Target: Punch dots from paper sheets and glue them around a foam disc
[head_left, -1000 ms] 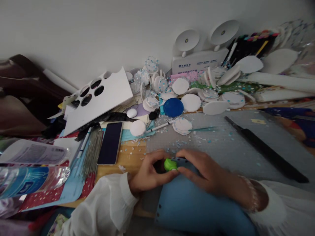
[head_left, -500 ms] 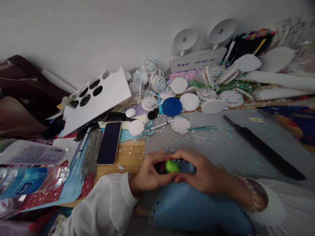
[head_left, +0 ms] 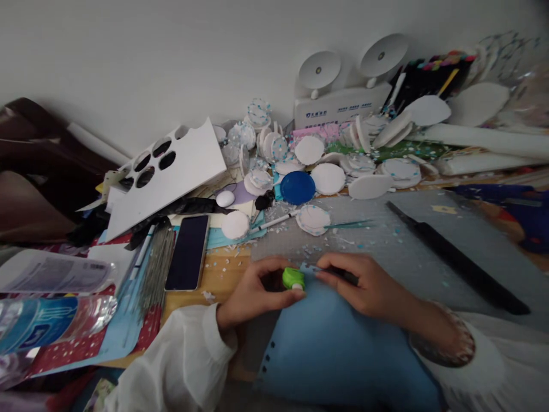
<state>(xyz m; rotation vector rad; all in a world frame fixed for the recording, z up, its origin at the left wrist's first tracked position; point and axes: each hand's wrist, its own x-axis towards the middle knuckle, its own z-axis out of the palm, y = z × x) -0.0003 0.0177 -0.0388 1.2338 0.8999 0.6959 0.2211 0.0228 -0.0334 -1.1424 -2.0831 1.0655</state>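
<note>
My left hand (head_left: 254, 293) is closed round a small bright green device (head_left: 293, 278) with a white part at its lower end. Just right of it, my right hand (head_left: 368, 287) pinches the upper edge of a blue sheet (head_left: 338, 349); a dark patch between these fingers is too shadowed to make out. The sheet's top lies against the green device, and its lower part spreads below both hands. Several small dark holes run along its left edge.
Beyond my hands lie a blue disc (head_left: 297, 187), white discs (head_left: 329, 178) and tweezers (head_left: 349, 224) on a grey mat (head_left: 369, 246). A black-handled knife (head_left: 465, 257) is at right; a phone (head_left: 187, 253) and a bottle (head_left: 55, 320) are at left.
My right hand has come away from my left fingertips, and its fingers now pinch the sheet's edge. The green device has turned, showing its white part. The view has shifted slightly.
</note>
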